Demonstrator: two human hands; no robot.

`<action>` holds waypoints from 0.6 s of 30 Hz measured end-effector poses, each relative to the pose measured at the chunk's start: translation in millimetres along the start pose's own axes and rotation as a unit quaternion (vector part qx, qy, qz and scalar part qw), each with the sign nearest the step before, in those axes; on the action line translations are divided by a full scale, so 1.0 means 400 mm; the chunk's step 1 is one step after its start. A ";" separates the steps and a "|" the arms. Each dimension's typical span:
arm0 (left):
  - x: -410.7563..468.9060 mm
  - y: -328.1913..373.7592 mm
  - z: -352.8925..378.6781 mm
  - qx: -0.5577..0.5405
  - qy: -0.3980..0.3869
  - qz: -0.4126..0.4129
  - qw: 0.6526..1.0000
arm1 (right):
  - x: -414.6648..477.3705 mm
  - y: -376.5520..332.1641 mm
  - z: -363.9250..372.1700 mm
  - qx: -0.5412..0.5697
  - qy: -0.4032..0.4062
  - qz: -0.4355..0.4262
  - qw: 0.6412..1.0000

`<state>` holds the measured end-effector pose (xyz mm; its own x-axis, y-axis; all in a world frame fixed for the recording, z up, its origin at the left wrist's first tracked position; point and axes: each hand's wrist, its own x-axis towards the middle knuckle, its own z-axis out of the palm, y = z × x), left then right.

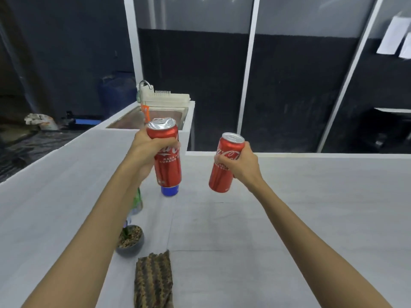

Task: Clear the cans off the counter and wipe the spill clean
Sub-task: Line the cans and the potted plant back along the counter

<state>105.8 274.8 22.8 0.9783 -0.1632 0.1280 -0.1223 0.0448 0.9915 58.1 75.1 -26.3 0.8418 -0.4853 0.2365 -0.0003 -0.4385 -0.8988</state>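
My left hand (145, 152) grips a red cola can (168, 167) with a dented top, held upright above the white counter (289, 207). A second red cola can (224, 172), tilted a little to the left, is held in my right hand (241, 165), also off the counter. A brown patterned cloth (153, 283) lies folded on the counter near its front edge. I cannot make out any spill on the surface.
A blue cap (170, 190) shows just under the left can. A green-labelled bottle (138, 202) and a small grey pot with pebbles (131, 240) stand beside my left forearm. A steel sink (144, 118) with a tap and a white rack sits at the counter's far end.
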 end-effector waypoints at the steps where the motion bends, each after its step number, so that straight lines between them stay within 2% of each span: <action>1: 0.007 -0.006 0.049 0.004 -0.014 -0.006 1.000 | 0.017 0.011 -0.033 -0.003 0.007 -0.004 1.000; 7: 0.067 -0.062 0.347 -0.020 -0.070 -0.017 0.997 | 0.138 0.109 -0.229 -0.048 0.034 -0.005 0.998; 18: 0.247 -0.182 0.863 -0.035 -0.084 -0.061 0.994 | 0.431 0.341 -0.542 -0.113 0.056 0.030 0.992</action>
<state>153.5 -84.7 -28.4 0.9427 -0.3334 0.0143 0.0141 0.0827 0.9965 86.0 -232.4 -28.0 0.7708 -0.5918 0.2360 -0.1808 -0.5583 -0.8097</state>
